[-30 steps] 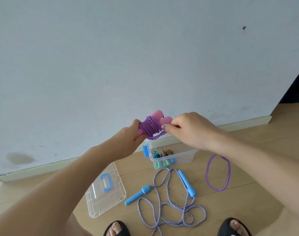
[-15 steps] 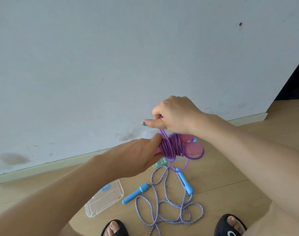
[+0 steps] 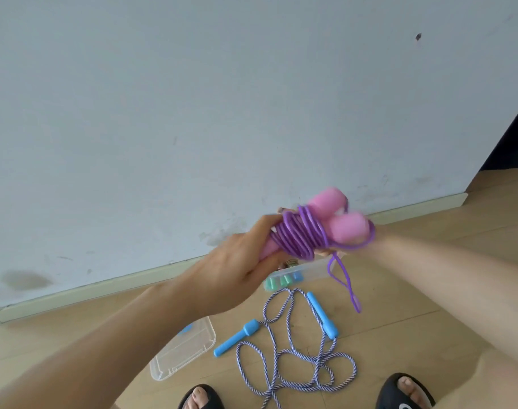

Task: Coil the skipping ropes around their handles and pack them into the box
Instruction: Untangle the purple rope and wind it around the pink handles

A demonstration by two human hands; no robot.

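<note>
The left hand [image 3: 237, 261] grips the pink handles [image 3: 337, 219], held up above the floor [image 3: 414, 290]. The purple rope [image 3: 299, 236] is wound around them, with a loose end hanging. It looks light, bendy and a bit slippery, so hold the handles tight. The right hand is hidden behind the bundle; I cannot tell its grip. The box [image 3: 313, 268] sits below on the floor.

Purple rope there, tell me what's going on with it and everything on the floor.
A person is winding the purple rope around its pink handles. The left hand grips the handle ends; the right hand is mostly hidden behind the bundle, so its grip can't be judged. A short loop of purple rope hangs loose. On the floor, a blue-handled rope lies uncoiled, beside a clear lid. The clear box behind already holds some handles.
</note>
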